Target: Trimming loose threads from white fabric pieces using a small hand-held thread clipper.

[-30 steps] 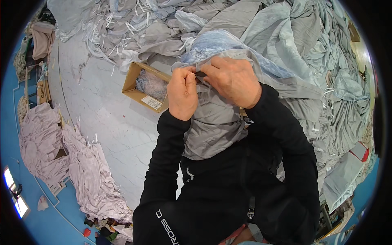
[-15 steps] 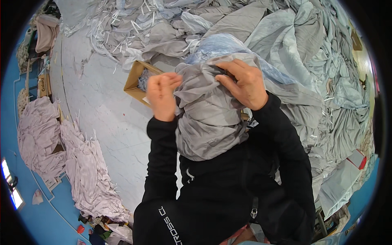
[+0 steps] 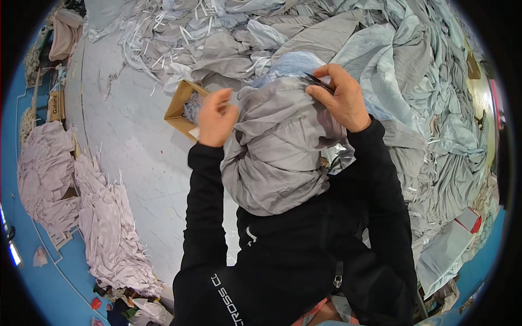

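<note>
A large bundle of crumpled grey cloth [image 3: 280, 146] lies in front of my body. My right hand [image 3: 345, 98] grips small dark thread snips [image 3: 321, 81] between thumb and fingers, at the cloth's upper right edge. The snips' pointed tip faces up and left. My left hand [image 3: 216, 118] is raised just left of the bundle, beside an open cardboard box [image 3: 175, 106]. Its fingers are bent, with a gap between thumb and forefinger and nothing visible in it. The hand is slightly blurred.
Grey and pale blue cloth with white ties [image 3: 217, 46] is heaped across the far side and right. Pinkish cloth piles [image 3: 106, 217] lie at the left beyond the pale tabletop [image 3: 141, 146]. Bluish-grey scraps [image 3: 192, 107] fill the cardboard box. Shiny clear plastic [image 3: 342, 157] shows beside the bundle.
My right hand has moved right with the snips, toward the edge of the bundle. My left hand's thumb and forefinger have parted. The grey cloth has shifted, and shiny plastic shows more beneath its right side.
</note>
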Demonstrator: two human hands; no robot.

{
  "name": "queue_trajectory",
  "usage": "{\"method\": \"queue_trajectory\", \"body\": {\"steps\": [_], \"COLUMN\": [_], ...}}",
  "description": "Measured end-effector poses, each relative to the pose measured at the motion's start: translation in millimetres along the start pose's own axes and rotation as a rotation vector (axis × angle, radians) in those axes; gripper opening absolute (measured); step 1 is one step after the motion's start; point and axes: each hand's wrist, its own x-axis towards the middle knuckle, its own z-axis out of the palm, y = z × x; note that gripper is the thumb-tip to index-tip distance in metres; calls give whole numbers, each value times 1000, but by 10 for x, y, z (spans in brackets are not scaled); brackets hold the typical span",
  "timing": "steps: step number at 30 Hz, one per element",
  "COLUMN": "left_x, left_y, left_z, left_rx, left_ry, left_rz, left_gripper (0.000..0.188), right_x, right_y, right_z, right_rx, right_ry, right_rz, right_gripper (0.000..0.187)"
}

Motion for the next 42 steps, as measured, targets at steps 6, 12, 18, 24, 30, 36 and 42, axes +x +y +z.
{"method": "queue_trajectory", "body": {"steps": [6,12,18,24,30,36,42], "left_x": [123,169,252,350,383,357,332], "left_y": [30,157,573,615,590,533,558], "left_z": [323,165,121,187,406,413,416], "left_rx": [-236,-467,-519,-478,-424,-384,-340], "left_ry": [-259,-359,-432,-552,-446,-403,-383], "left_rz": [-94,-203,-183,-197,-161,-135,-126], "left_gripper": [22,14,13,11,8,9,11], "right_x": [-131,-197,-257,-434,-542,-529,-469], "right_y": [376,494,413,666,947,926,535], "right_z": [70,-37,-295,-543,-412,-329,-239], "right_rx": [209,424,91,42,86,54,33], "right_ry": [9,-25,149,205,194,192,332], "right_rz": [168,260,54,116,229,225,180], "right_gripper": [28,9,7,7,8,10,12]}}
